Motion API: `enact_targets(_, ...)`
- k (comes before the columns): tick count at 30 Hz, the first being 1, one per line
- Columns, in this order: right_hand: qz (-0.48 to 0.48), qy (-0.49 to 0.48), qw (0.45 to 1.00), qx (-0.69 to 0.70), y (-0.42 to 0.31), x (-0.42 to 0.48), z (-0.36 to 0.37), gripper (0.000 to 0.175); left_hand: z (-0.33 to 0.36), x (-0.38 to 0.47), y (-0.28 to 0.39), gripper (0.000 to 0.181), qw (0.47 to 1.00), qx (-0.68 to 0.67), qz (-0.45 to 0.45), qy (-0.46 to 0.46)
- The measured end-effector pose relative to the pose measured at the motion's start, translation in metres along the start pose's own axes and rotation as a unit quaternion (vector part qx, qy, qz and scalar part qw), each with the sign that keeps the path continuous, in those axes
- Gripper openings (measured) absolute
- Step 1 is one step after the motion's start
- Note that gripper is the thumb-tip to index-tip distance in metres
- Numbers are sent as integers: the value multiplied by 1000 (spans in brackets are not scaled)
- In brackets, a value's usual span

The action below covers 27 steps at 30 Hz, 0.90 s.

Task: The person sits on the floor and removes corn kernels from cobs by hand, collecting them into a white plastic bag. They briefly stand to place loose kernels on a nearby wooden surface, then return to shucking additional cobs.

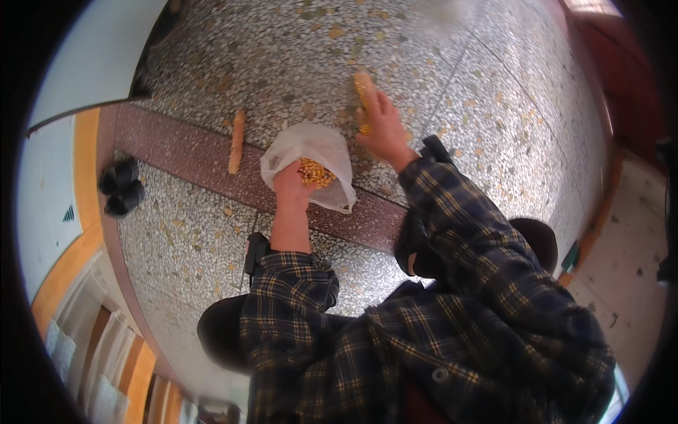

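Observation:
A thin white plastic bag (312, 139) stands on the floor with its mouth open towards me. Loose yellow corn kernels (316, 173) lie inside it, a few of them darker. My left hand (290, 183) reaches into the mouth, its thumb against the kernels; its other fingers are mostly hidden. To the right of the bag and beyond it, my right hand (385, 130) grips a corn cob (363, 87) that carries yellow kernels along part of its length. A bare corn cob (238, 142) lies on the floor left of the bag, touching neither hand.
The speckled terrazzo floor (296, 69) is crossed by a reddish-brown strip (175, 143) under the bag. A pair of black shoes (122, 185) sits by the left wall. A pale panel (95, 58) rises at upper left, dark red furniture (619, 79) at upper right.

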State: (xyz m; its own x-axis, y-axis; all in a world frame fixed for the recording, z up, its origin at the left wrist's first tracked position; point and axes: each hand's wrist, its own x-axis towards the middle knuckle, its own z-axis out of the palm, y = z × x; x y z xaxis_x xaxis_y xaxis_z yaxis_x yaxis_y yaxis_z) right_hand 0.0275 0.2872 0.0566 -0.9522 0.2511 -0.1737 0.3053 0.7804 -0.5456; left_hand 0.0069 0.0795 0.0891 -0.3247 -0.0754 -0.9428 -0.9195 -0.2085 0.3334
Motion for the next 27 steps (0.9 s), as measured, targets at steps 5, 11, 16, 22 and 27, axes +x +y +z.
enact_targets(5,-47,7,993,-110,-5,-9,-18,81,2,-38,17,41,999,19,20,-25)
enact_targets(11,38,-46,994,-93,-18,-12,-22,32,-5,-79,13,37,982,-140,67,-109)
enact_targets(16,61,-111,973,-196,-33,-17,6,28,-5,-91,-15,28,975,-144,31,-165)
enact_targets(22,112,-145,983,13,-55,-5,-37,31,-12,-92,-33,29,982,-51,63,-169)
enact_targets(27,141,-319,889,297,-90,-24,-85,31,5,-88,-33,35,964,-107,142,-197)
